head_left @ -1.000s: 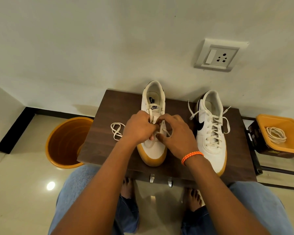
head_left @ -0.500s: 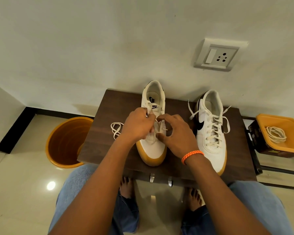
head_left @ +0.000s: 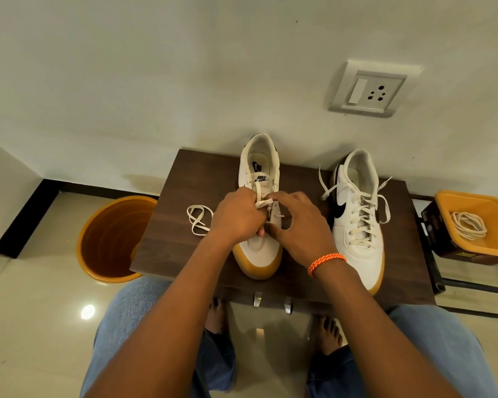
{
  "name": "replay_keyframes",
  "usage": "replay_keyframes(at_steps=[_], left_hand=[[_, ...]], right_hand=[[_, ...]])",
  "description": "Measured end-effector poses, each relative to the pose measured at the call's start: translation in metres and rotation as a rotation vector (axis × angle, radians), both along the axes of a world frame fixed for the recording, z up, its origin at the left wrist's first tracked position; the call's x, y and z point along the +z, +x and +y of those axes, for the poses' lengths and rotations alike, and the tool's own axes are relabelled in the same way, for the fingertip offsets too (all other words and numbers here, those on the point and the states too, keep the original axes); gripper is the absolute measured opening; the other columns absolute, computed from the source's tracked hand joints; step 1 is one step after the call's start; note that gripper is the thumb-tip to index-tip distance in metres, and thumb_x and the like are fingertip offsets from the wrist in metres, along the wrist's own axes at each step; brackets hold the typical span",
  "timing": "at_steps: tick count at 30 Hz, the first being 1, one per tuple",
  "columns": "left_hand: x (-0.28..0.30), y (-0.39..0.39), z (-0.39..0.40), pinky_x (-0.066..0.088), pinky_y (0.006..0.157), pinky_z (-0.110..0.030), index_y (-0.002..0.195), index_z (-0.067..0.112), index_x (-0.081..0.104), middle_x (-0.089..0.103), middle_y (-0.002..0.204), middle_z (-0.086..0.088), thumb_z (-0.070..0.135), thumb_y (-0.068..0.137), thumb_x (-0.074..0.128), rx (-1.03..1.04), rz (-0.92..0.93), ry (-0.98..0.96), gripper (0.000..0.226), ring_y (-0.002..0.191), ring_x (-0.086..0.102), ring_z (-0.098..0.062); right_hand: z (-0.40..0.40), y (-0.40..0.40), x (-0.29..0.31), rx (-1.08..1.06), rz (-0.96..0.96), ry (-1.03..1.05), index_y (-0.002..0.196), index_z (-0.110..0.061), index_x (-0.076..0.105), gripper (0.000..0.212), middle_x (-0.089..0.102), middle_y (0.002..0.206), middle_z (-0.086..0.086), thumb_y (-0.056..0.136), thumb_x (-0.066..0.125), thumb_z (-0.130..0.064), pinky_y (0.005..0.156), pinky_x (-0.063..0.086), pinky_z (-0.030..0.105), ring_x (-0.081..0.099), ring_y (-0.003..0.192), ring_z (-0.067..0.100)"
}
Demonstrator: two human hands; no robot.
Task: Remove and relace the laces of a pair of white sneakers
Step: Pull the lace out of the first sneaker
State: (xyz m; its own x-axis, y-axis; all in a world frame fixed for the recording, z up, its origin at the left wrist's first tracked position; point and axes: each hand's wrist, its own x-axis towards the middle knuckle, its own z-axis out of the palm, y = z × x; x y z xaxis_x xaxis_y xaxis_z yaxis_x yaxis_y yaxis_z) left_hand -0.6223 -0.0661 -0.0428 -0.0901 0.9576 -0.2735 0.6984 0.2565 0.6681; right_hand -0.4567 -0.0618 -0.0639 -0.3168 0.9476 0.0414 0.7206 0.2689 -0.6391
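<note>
Hands over the white gum-soled sneaker (head_left: 258, 248) at the middle of the dark wooden table (head_left: 167, 225): the left hand (head_left: 236, 218) pinches the cream flat lace (head_left: 263, 203) between curled fingertips, just above the eyelets, while the right hand (head_left: 299, 225) arches beside it, fingers bent, fingertips at the lace. The laced second white sneaker (head_left: 357, 222) sits well right.

Two sneakers stand side by side on the table (head_left: 167, 248): one sneaker (head_left: 259, 254) in the middle, the other sneaker (head_left: 357, 225) to its right. A loose lace (head_left: 197, 219) lies left of them. A bucket (head_left: 112, 239) sits on the floor, left of the table; a tray (head_left: 477, 225) holding cord (head_left: 469, 225) stands right.
</note>
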Motion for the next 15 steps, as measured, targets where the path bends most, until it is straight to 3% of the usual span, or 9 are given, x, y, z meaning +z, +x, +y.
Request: replay_keyframes(at_steps=[3,6,9,11,13,15], left_hand=[[-0.002,0.004,0.0,0.061,0.075,-0.048,0.078,0.017,0.067,0.067,0.059,0.003,0.025,0.095,0.064,-0.019,0.072,0.041,0.018,0.066,0.069,-0.021],[-0.004,0.007,-0.002,0.061,0.076,-0.049,0.095,0.015,0.068,0.071,0.082,-0.005,0.037,0.098,0.063,-0.012,0.199,0.09,0.023,0.077,0.071,-0.027],[-0.001,0.012,-0.005,0.057,0.075,-0.043,0.109,0.013,0.066,0.068,0.101,-0.01,0.037,0.103,0.059,0.014,0.407,0.173,0.026,0.088,0.068,-0.031],[-0.001,0.013,-0.003,0.054,0.07,-0.039,0.114,0.015,0.065,0.07,0.103,-0.009,0.037,0.106,0.056,0.057,0.454,0.245,0.025,0.085,0.069,-0.028],[0.0,0.01,0.0,0.056,0.067,-0.039,0.108,0.018,0.066,0.072,0.091,-0.004,0.041,0.106,0.048,0.139,0.282,0.307,0.029,0.073,0.068,-0.021],[0.009,0.002,0.003,0.053,0.058,-0.037,0.092,0.017,0.065,0.066,0.066,0.001,0.035,0.106,0.044,0.246,-0.163,0.32,0.031,0.051,0.059,-0.014]], right_hand=[[-0.001,0.0,0.001,-0.003,0.014,-0.008,0.139,-0.041,0.057,0.056,0.054,0.123,-0.007,0.088,0.079,-0.034,0.08,0.058,0.032,0.063,0.101,0.016],[-0.001,0.0,0.001,-0.009,-0.008,-0.003,0.14,-0.041,0.056,0.057,0.054,0.125,-0.008,0.088,0.078,-0.036,0.078,0.058,0.032,0.063,0.098,0.015],[-0.002,-0.001,0.003,-0.021,-0.04,0.0,0.142,-0.038,0.054,0.059,0.055,0.127,-0.007,0.088,0.078,-0.04,0.076,0.057,0.03,0.063,0.098,0.015],[-0.002,0.0,0.004,-0.017,-0.042,-0.001,0.14,-0.038,0.055,0.057,0.054,0.127,-0.007,0.088,0.079,-0.041,0.075,0.056,0.029,0.063,0.097,0.015],[-0.002,0.0,0.005,0.003,-0.03,-0.011,0.131,-0.04,0.058,0.05,0.052,0.124,-0.008,0.087,0.08,-0.04,0.073,0.055,0.027,0.062,0.095,0.014],[-0.002,0.0,0.005,0.016,-0.006,-0.046,0.128,-0.041,0.058,0.049,0.048,0.123,-0.009,0.086,0.082,-0.036,0.076,0.055,0.027,0.06,0.1,0.014]])
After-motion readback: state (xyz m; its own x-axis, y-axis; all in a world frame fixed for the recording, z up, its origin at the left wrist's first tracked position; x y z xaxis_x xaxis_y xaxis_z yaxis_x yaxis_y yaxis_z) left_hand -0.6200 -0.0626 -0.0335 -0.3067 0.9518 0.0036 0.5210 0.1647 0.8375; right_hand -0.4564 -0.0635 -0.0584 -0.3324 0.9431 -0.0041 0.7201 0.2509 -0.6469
